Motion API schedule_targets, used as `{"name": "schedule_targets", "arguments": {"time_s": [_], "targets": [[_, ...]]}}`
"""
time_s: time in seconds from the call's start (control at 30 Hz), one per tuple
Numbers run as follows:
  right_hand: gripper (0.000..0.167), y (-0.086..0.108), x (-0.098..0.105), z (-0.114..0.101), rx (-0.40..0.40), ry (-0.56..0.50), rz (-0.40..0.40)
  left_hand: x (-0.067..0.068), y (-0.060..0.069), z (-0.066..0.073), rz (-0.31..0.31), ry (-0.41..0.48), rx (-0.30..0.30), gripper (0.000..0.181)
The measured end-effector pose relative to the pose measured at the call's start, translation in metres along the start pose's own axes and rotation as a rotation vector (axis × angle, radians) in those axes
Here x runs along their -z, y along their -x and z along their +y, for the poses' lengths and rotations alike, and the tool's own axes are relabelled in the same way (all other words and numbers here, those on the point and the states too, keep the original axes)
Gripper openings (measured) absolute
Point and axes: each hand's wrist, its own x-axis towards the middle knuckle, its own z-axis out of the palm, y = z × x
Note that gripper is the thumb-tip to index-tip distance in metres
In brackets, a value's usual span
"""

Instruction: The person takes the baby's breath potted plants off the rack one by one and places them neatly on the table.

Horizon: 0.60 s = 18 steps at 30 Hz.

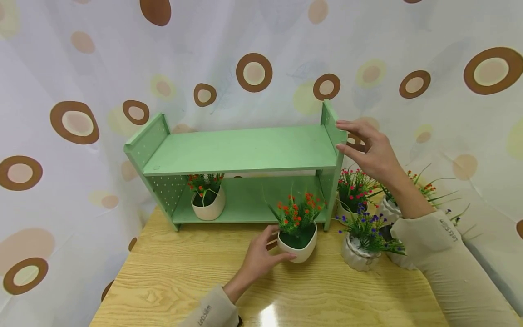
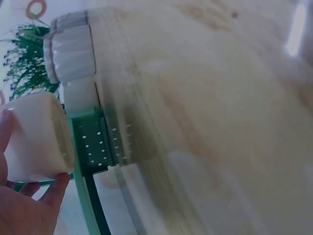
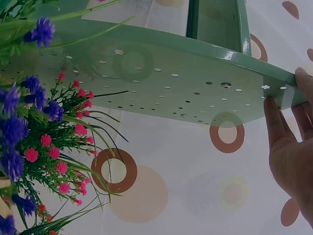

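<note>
A white pot of orange flowers (image 1: pixel 299 245) is held in my left hand (image 1: pixel 259 259), thumb on its near side and fingers at its left. In the left wrist view the underside of this pot (image 2: pixel 36 139) shows, raised off the tabletop. My right hand (image 1: pixel 373 152) holds the upper front corner of the right side panel of a green two-tier shelf (image 1: pixel 245 147). The right wrist view has fingertips on the edge and perforated outer face of that panel (image 3: pixel 171 83). Another white pot with orange-red flowers (image 1: pixel 209 206) sits at the left of the lower tier.
Right of the shelf stand several potted plants, among them a pot with purple flowers (image 1: pixel 359 254) and one with pink flowers (image 1: pixel 353 200). Everything is on a wooden table (image 1: pixel 171 281). Behind hangs a white curtain with brown circles (image 1: pixel 253 104).
</note>
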Motion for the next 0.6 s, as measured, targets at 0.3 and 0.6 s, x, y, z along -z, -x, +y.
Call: {"name": "schedule_targets", "arguments": {"time_s": [0.3,0.6], "targets": [[0.049,0.0,0.0001,0.0011,0.008,-0.009,0.001,-0.0094,0.0035,-0.0055,-0.06,-0.033,0.043,0.069],[0.049,0.0002,0.0002,0.0013,0.01,-0.011,0.002,-0.0097,0.0009,-0.0073,-0.117,-0.153,0.026,0.069]]}}
